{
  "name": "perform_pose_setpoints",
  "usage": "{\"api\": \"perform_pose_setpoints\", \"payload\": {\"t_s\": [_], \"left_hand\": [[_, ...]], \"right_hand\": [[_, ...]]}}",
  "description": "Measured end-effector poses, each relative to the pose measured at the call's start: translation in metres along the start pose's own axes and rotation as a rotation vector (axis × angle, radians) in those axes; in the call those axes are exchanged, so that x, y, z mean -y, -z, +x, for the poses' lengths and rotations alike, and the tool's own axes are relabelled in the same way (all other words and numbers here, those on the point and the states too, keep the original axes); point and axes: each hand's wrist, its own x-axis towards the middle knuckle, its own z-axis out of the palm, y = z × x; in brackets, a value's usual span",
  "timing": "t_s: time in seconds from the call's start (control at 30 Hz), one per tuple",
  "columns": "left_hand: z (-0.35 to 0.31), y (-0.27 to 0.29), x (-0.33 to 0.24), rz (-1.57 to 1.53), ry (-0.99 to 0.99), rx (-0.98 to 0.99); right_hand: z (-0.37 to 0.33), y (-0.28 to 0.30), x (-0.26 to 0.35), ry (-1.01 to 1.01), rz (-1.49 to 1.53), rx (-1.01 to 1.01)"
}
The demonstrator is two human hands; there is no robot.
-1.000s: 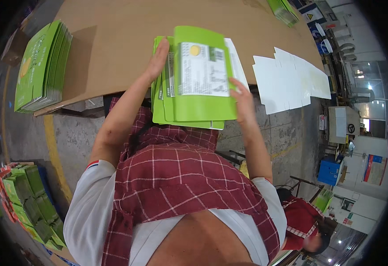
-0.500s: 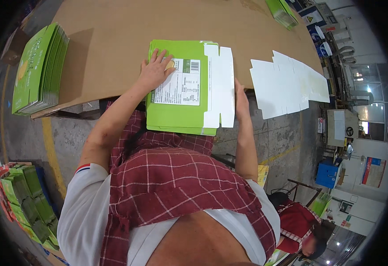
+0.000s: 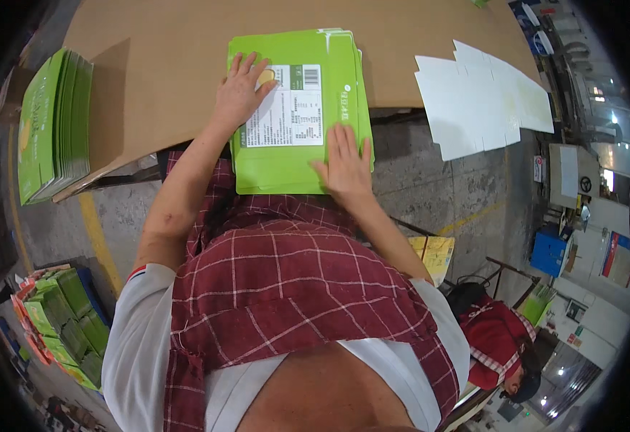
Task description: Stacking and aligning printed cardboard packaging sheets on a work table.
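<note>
A stack of flat green carton blanks (image 3: 293,162) with a white printed label lies on the near edge of a brown cardboard-covered table (image 3: 164,65), overhanging it toward me. My left hand (image 3: 241,90) lies flat on the stack's upper left part, fingers spread. Palm down, my right hand (image 3: 344,165) presses on the lower right part. Neither hand grips anything.
A second pile of green carton blanks (image 3: 52,129) stands at the table's left end. White flat blanks (image 3: 484,97) lie at the right. More green packs (image 3: 59,324) sit in a bin at lower left. Another person in red (image 3: 498,345) is at lower right.
The green blanks were held up in both hands, then laid down flat on the table. Both hands now rest palm down on top of the stack.
</note>
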Motion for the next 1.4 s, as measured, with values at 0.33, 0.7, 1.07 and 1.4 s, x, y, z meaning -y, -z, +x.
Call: {"api": "perform_pose_setpoints", "payload": {"t_s": [0.33,0.7,1.07,1.4], "left_hand": [[0.002,-0.006,0.005,-0.065,0.003,-0.043],[0.0,-0.008,0.011,-0.02,0.086,-0.02],[0.011,0.016,0.006,-0.794,0.209,0.064],[0.012,-0.011,0.028,-0.252,0.22,-0.044]], "right_hand": [[0.022,0.012,-0.206,-0.573,-0.273,-0.212],[0.036,0.137,-0.087,-0.219,1.176,0.021],[0.049,0.064,-0.049,-0.498,1.796,0.147],[0.05,0.058,-0.015,-0.525,1.69,0.365]]}}
